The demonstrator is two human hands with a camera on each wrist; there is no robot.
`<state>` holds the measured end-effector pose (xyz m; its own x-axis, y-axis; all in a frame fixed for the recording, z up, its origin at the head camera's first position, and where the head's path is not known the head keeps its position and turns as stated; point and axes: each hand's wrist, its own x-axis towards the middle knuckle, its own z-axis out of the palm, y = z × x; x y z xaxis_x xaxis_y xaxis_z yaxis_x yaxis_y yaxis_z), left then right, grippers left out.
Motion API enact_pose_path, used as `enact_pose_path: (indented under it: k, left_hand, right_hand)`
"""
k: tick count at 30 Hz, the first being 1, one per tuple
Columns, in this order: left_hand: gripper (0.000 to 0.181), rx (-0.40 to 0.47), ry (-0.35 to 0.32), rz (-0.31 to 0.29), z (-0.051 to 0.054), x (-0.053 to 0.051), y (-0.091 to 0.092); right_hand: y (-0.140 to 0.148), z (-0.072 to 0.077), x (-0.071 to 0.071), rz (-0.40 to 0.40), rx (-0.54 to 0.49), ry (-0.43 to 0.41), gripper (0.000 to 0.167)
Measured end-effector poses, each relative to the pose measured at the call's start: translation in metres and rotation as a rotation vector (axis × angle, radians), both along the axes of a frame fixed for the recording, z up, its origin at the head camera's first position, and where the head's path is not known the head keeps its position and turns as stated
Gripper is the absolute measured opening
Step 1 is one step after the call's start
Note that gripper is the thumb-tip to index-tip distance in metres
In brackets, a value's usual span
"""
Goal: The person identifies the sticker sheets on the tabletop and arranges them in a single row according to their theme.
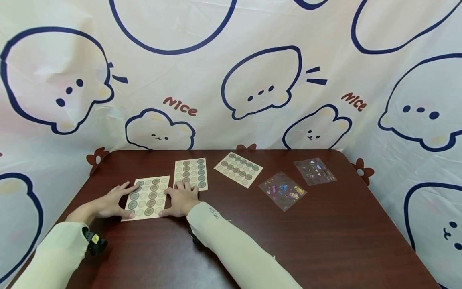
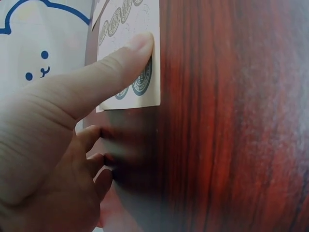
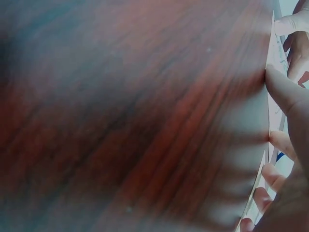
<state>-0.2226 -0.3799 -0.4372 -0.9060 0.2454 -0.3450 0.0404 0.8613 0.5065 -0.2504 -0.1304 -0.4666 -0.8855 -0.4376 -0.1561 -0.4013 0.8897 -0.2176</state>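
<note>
A cream sheet of round seal-like stickers [image 1: 143, 196] lies flat on the table between both hands. On its left side rests my left hand [image 1: 112, 202], the thumb on the lower left corner and a finger near the upper left edge. The left wrist view shows the thumb [image 2: 123, 63] flat on the sheet, the other fingers spread below. My right hand [image 1: 182, 202] touches the sheet's right edge with thumb and index finger. Its other fingers reach the bottom of a second sticker sheet [image 1: 196, 170]. In the right wrist view, fingertips [image 3: 277, 140] meet the paper edges.
A third sticker sheet [image 1: 238, 169] lies askew at the table's back middle. Right of it are a clear sheet with colourful small shapes [image 1: 283, 190] and another clear sheet with pale, dark shapes [image 1: 315, 171]. A printed curtain [image 1: 209, 80] hangs behind the dark wooden table [image 1: 306, 245].
</note>
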Motion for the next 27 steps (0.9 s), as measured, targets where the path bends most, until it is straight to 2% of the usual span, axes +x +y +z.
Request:
enact_pose_path:
  k: [7,16,22,27]
  left_hand:
    - [0.108,-0.002,0.015,-0.002,-0.0007,0.0031,0.0007]
    - [0.106,0.002,0.013,0.002,-0.0007,0.0011,0.0020]
    - [0.104,-0.003,0.056,0.000,-0.0016,-0.0006,0.0038]
    - [0.101,-0.058,0.140,0.001,-0.0031,0.0007,0.0061]
  right_hand:
    - [-0.0011,-0.0008,0.0035,-0.011,-0.009,0.003,0.070]
    - [0.0010,-0.0017,0.0037,-0.024,-0.027,0.030,0.065]
    - [-0.0013,0.0008,0.0020,-0.043,-0.017,0.044,0.062]
    - [-0.0031,0.0054,0.0055,-0.059,-0.011,0.053,0.059]
